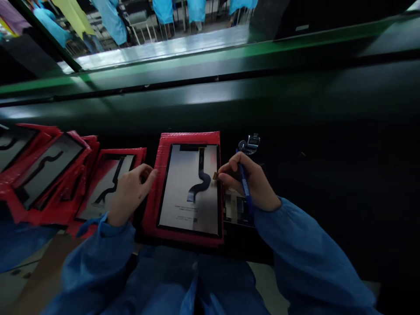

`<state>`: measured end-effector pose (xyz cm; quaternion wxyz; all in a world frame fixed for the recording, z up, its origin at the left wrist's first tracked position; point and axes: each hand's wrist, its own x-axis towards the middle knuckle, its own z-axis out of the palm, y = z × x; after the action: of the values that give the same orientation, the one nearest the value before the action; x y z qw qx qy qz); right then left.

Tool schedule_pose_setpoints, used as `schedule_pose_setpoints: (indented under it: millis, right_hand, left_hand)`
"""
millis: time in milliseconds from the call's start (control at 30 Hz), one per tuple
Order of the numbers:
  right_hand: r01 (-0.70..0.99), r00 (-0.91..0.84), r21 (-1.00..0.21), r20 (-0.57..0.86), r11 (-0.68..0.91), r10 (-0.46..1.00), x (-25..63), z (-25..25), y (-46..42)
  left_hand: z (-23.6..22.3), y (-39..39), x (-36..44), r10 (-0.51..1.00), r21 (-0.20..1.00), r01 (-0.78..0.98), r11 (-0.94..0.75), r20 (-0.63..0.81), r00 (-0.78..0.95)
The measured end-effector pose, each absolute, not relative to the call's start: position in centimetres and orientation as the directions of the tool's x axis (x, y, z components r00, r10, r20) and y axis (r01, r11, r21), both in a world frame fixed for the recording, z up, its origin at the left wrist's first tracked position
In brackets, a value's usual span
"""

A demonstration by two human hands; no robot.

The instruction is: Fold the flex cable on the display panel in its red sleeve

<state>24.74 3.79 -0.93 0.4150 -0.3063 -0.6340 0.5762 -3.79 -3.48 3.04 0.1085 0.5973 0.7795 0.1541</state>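
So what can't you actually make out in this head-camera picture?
- Small print on the middle panel: too small to read.
- Board under the right hand: partly covered by the hand and its blue pen.
- Leftmost panel: cut off by the frame edge.
- Left hand: fingertips hidden at the panel's red edge.

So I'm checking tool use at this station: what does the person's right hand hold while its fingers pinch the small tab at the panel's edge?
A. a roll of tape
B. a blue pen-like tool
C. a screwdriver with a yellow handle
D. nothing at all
B: the right hand grips a blue pen-like tool along the palm while its fingertips pinch the small tab at the right edge of the panel in the red wrap.
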Motion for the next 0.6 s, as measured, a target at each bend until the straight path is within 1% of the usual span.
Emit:
schedule_pose_setpoints:
  millis: [33, 67, 100, 200, 300, 367, 400, 467, 533, 600]
  right_hand:
    - [-0.082, -0.476, -0.986, 0.165, 0.143, 0.864, 24.8, -1.0, 3.8]
    - [-0.074, -0.481, -0.988, 0.157, 0.138, 0.863, 24.8, -1.1, 3.7]
    - [-0.066, -0.485, -0.989, 0.15, 0.135, 0.861, 24.7, -1.1, 3.7]
    - [-0.042, -0.482, -0.99, 0.137, 0.133, 0.866, 24.7, -1.2, 3.6]
    - [-0.018, -0.473, -0.99, 0.132, 0.14, 0.871, 24.6, -1.3, 3.6]
    - [-0.007, -0.475, -0.991, 0.12, 0.133, 0.872, 24.6, -1.4, 3.6]
    - [0.001, -0.473, -0.992, 0.11, 0.125, 0.874, 24.6, -1.4, 3.6]
    - [0.02, -0.469, -0.994, 0.087, 0.108, 0.879, 24.7, -1.5, 3.7]
    - [0.039, -0.461, -0.994, 0.075, 0.105, 0.884, 24.8, -1.5, 3.7]
    - [0.058, -0.453, -0.991, 0.081, 0.12, 0.888, 24.8, -1.4, 3.7]
  left_hand:
    - [2.7, -3.8, -4.1, 0.959, 0.266, 0.923, 0.278, -0.027, -0.282]
    - [2.3, -4.1, -4.2, 0.954, 0.194, 0.934, 0.301, -0.072, -0.292]
    - [2.0, -4.3, -4.1, 0.948, 0.151, 0.938, 0.313, -0.108, -0.299]
    - [1.6, -4.6, -3.3, 0.93, 0.108, 0.931, 0.35, -0.161, -0.331]
    - [1.6, -4.7, -3.0, 0.926, 0.133, 0.921, 0.367, -0.144, -0.348]
    - [1.5, -5.0, -3.4, 0.94, 0.2, 0.919, 0.339, -0.121, -0.32]
    - [1.4, -5.2, -3.7, 0.947, 0.253, 0.913, 0.32, -0.104, -0.303]
    - [1.1, -5.9, -4.5, 0.956, 0.406, 0.867, 0.288, -0.068, -0.285]
    - [0.6, -6.5, -5.2, 0.947, 0.581, 0.76, 0.293, -0.065, -0.315]
    - [0.0, -6.9, -5.7, 0.914, 0.725, 0.601, 0.337, -0.097, -0.395]
